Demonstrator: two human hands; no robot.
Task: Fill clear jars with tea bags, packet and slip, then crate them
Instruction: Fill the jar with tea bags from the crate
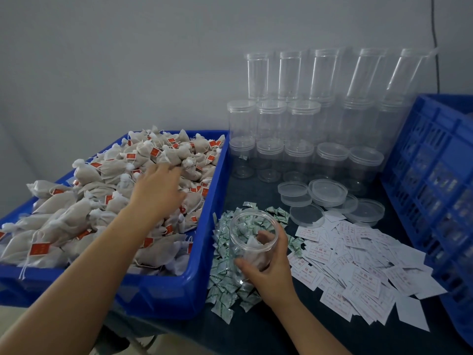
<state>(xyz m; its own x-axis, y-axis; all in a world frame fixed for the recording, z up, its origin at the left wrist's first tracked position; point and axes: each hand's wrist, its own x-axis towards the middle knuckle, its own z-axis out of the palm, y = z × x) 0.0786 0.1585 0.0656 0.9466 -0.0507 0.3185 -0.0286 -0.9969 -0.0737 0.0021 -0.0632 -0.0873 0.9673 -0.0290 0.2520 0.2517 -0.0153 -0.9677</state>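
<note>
A blue bin (204,252) at the left is heaped with tea bags (84,201), pale pouches with strings and red tags. The left hand (156,190) lies palm-down on the heap near the bin's far right side; whether its fingers pinch a bag cannot be told, as their tips are hidden among the pouches. The right hand (266,265) grips an open clear jar (252,239), fingers wrapped round its wall, tilted toward the camera above a spread of small green-and-white packets (225,285); at least one tea bag sits inside it. To the right lie many white paper slips (358,265) printed in red, the print too blurred to read. Loose clear lids (327,192) lie behind them, and behind those empty jars (271,121) stand stacked against the wall, most capped. A blue slatted crate (435,175) is cut off at the right edge; its contents are hard to make out. The table (256,329) is dark, the wall (102,60) plain grey.
</note>
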